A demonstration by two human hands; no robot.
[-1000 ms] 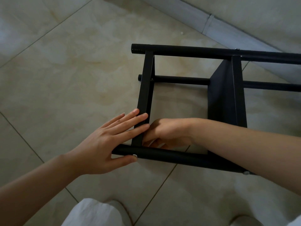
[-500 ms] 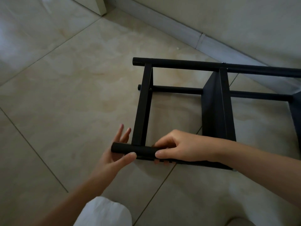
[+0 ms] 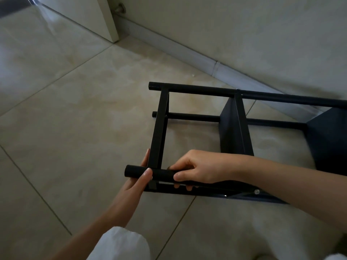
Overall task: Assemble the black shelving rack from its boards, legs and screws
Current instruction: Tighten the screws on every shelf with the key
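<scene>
Black steel rack (image 3: 234, 132) lies on its side on the tiled floor (image 3: 75, 128), near the skirting. A second ago your left hand lay flat on the end board; now both hands clasp the nearest leg (image 3: 161, 175). Your right hand (image 3: 197, 169) wraps that leg beside the end board (image 3: 159, 128), your left hand (image 3: 139, 181) holds it thumb-over near its free end. You seem to be seating or lifting this leg.

beige tiled floor (image 3: 75, 119) with dark grout lines, pale baseboard (image 3: 187, 51), white door (image 3: 90, 17), little doorstop (image 3: 120, 7), white trouser knee (image 3: 120, 244)
</scene>
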